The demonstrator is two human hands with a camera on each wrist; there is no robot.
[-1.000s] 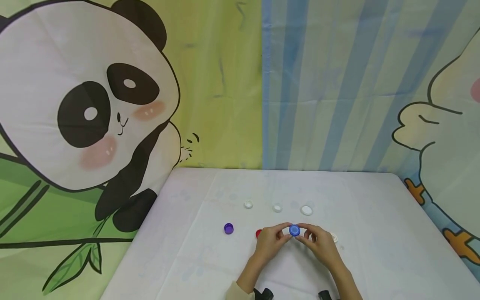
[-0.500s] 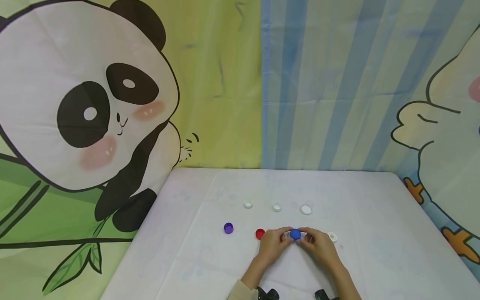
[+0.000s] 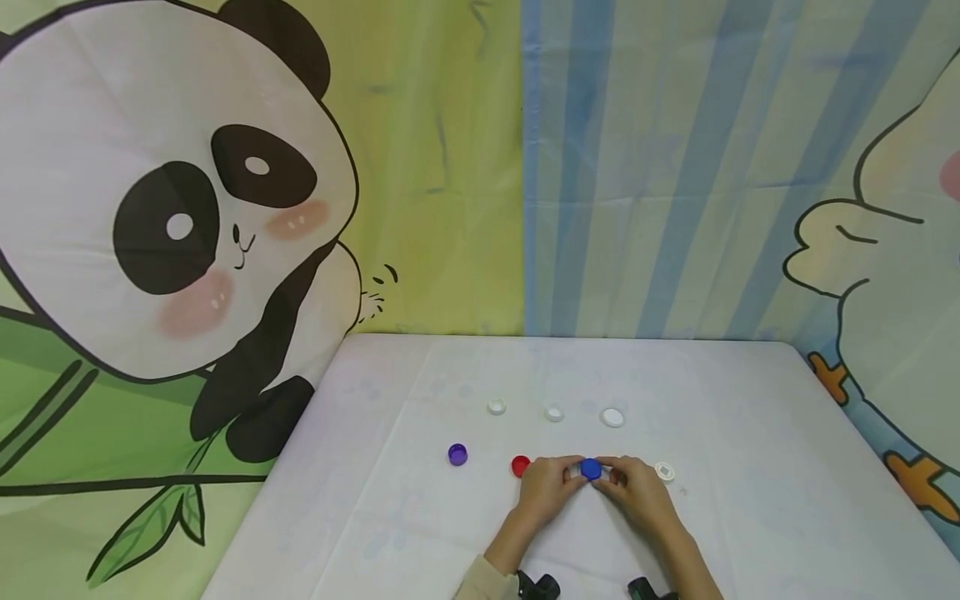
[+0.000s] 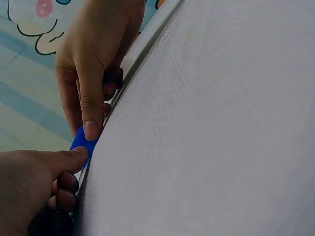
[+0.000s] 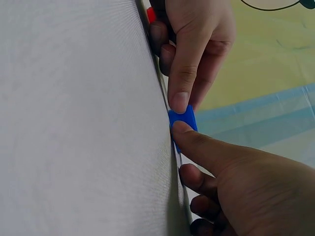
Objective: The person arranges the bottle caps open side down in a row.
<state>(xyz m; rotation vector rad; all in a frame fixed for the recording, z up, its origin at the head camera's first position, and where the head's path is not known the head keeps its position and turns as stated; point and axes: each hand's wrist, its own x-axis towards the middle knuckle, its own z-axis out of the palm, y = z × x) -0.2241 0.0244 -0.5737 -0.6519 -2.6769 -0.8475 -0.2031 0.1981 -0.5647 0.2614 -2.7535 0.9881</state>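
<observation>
Since the frame of one second ago, the blue cap (image 3: pixel 591 469) has been brought slightly lower in the head view and turned, so that a plain, darker blue face is shown in place of a ringed one. More of the red cap (image 3: pixel 520 466) has been uncovered. Whether any lettering is carried by the cap cannot be told at this size.

It is coloured solid blue, with a round outline seen from the head and a straight-edged side seen from both wrists. It is pinched on opposite sides, between the thumb and fingers of the left hand (image 3: pixel 544 487) and those of the right hand (image 3: pixel 633 490). It is located between the two hands, over the near half of the white table (image 3: pixel 390 517); whether the surface is touched cannot be determined.

Just beside the left hand, the red cap is seen, with the purple cap (image 3: pixel 457 454) placed farther left. Near the right hand, a white ring (image 3: pixel 664 472) is found. Beyond the hands, three white caps (image 3: pixel 554 413) are laid out in a row. In both wrist views, the lower fingers are partly obscured by the white cloth (image 4: pixel 211 123).
</observation>
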